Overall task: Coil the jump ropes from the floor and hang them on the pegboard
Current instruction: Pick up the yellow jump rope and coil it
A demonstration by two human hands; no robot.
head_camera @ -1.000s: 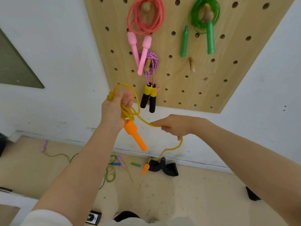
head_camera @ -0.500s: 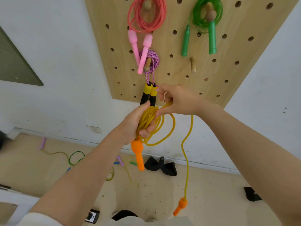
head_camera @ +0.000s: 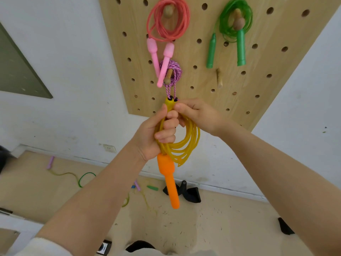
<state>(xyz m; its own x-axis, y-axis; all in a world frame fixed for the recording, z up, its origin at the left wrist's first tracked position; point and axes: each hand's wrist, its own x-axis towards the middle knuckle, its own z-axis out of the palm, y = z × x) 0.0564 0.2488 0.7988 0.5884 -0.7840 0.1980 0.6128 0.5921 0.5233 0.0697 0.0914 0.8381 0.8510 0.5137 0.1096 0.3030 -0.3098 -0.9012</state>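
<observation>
Yellow rope (head_camera: pixel 186 143) coiled before the pegboard (head_camera: pixel 258 71)
The coil is clenched in the left hand (head_camera: pixel 153 137); its top is pinched by the right hand (head_camera: pixel 199 115).

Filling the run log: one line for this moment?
left hand grips yellow rope | right hand pinches coil | empty peg

Bare forearms, white sleeve (head_camera: pixel 36 246)
</observation>
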